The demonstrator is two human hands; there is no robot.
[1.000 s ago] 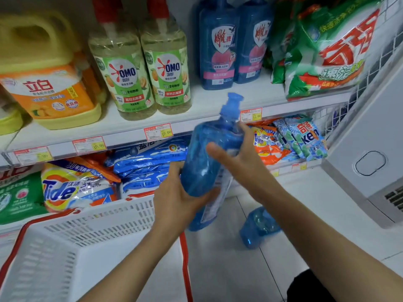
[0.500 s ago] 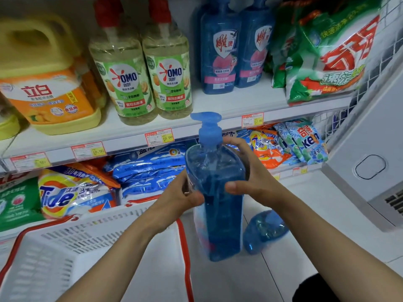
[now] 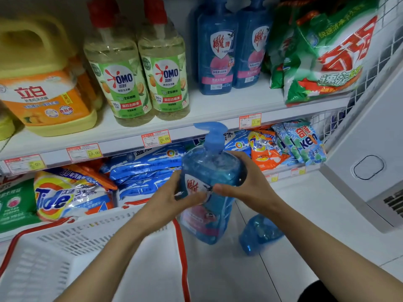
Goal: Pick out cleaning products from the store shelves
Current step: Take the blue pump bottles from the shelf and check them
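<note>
1. The left hand (image 3: 168, 199) grips the blue pump bottle (image 3: 209, 168) from the bottle's left side. Its thumb lies across the front label and its fingers curl round behind.
2. The right hand (image 3: 246, 188) holds the same bottle from the other side. Its fingers wrap over the shoulder and its thumb presses the front, close to the left thumb.
3. The bottle is upright in the air between the two hands, with the pump head on top, the spout pointing left and the label facing the person.
4. Just left of the bottle and lower sits a white basket (image 3: 87, 247) with red trim. The bottle's base hangs beyond the basket's right edge, over the floor tiles.
5. Below and to the right of the bottle, a second blue bottle (image 3: 259, 234) lies on the floor.
6. Behind the bottle, blue packs (image 3: 144, 168) are stacked on the lower shelf, with a Tide bag (image 3: 65, 197) further left.
7. Above the bottle, two matching blue bottles (image 3: 218, 51) stand side by side on the upper shelf. Left of them are two OMO bottles (image 3: 117, 79), then a yellow jug (image 3: 43, 83). To their right is a green-and-white bag (image 3: 327, 57).
8. Well to the right of the bottle stands a white cabinet (image 3: 370, 149).
</note>
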